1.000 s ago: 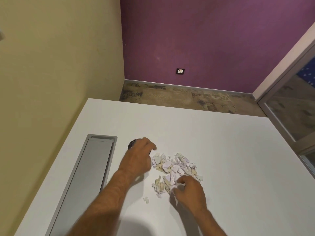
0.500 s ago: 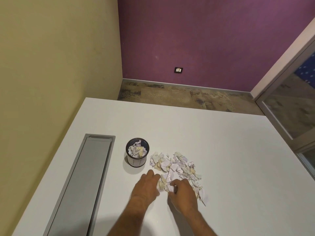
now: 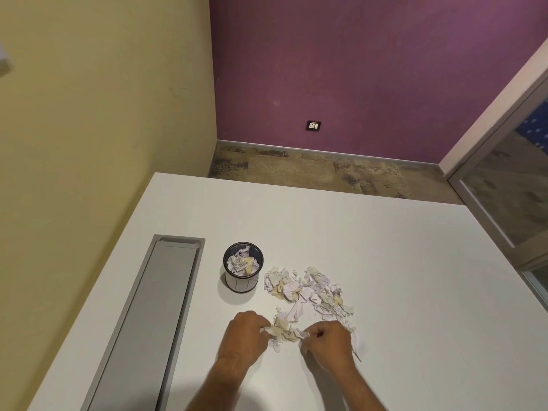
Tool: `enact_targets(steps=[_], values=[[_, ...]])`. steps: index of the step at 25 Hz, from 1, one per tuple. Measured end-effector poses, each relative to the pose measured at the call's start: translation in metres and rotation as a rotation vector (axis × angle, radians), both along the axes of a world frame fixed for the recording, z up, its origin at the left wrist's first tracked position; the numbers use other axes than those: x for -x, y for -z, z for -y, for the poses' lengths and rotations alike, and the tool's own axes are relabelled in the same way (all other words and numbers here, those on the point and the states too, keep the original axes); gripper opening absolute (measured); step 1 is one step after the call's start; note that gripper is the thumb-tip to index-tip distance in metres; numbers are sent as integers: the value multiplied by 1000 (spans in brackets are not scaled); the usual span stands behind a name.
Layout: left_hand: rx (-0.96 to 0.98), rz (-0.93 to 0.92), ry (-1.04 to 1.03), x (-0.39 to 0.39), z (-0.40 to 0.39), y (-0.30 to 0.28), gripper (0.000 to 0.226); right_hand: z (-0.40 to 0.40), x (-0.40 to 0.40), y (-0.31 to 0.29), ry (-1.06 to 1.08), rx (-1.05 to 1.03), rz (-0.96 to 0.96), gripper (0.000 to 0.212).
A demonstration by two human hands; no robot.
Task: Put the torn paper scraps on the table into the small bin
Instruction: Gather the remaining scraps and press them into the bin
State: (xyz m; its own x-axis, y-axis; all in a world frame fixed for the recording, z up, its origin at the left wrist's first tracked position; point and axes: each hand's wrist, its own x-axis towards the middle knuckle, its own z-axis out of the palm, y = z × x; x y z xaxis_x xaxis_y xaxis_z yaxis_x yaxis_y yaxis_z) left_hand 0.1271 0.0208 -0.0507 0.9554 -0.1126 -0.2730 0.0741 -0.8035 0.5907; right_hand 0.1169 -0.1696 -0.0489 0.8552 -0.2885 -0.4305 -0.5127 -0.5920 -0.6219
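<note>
Paper scraps (image 3: pixel 308 289) are lying in a loose heap on the white table (image 3: pixel 400 277), just right of the small bin (image 3: pixel 243 269). Bin is standing upright, already holding some white and yellowish scraps. Both hands are working the near edge of the heap. Left hand (image 3: pixel 244 336) is curling its fingers closed around a few scraps at its fingertips. Right hand (image 3: pixel 327 344) is pinching scraps between thumb and fingers, with more paper sticking out beneath it on its right side. A grey recessed cable tray (image 3: pixel 142 321) is running along the table's left side, beside the bin.
</note>
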Motion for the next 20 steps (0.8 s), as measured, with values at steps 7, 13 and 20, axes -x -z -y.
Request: enact_targets(steps=[7,13,20], values=[[148,121,-139,-7,-18,-19,5,-7,-33,-47,245,-661,-3,16],[256,210,-333,-24,-38,-39,30,-57,-96,-89,19,-633,149,17],[258,322,-374,-48,-60,-76,19,-106,-138,-88,-411,-81,283,16]])
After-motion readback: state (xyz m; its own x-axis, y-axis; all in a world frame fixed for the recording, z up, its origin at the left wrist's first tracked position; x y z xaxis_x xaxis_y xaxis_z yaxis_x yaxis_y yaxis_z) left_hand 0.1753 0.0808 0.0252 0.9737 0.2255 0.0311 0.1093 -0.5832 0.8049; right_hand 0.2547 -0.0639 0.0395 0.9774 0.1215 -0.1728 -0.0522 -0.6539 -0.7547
